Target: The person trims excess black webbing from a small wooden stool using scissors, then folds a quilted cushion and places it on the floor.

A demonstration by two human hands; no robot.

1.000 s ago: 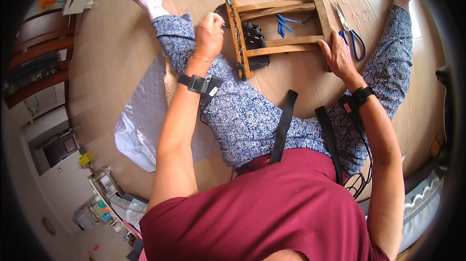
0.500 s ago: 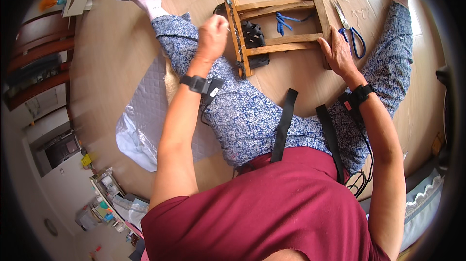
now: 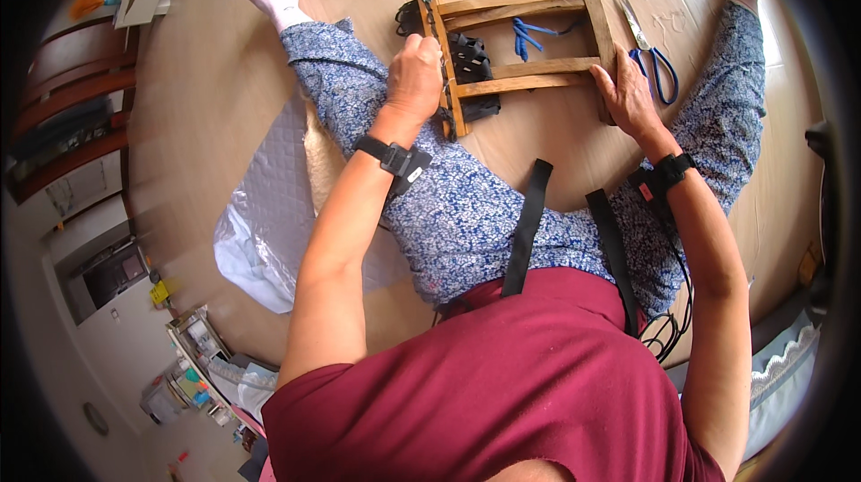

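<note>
A wooden folding stool frame (image 3: 520, 86) lies on its side on the floor between my legs. Black woven straps (image 3: 470, 59) are bound to its left rail with cord, and a knotted blue cord (image 3: 527, 37) hangs at the crossbars. Against that left rail, my left hand (image 3: 416, 78) is closed in a pinch; what sits in its fingers is hidden. My right hand (image 3: 628, 96) grips the right rail, its thumb across the wood and its fingers along the outer side. Just right of it lie scissors (image 3: 653, 60) with blue handles, blades pointing away from me.
Loose pale thread (image 3: 668, 23) lies beyond the scissors. My legs in blue patterned trousers (image 3: 466, 213) spread either side of the stool. A quilted silvery mat (image 3: 269, 186) lies at left. Black straps (image 3: 527, 226) hang at my waist, and black cables (image 3: 665, 334) lie at my right.
My left hand has moved right, from beside the stool onto its left rail. The stool has shifted very slightly, and my right hand stays on the right rail.
</note>
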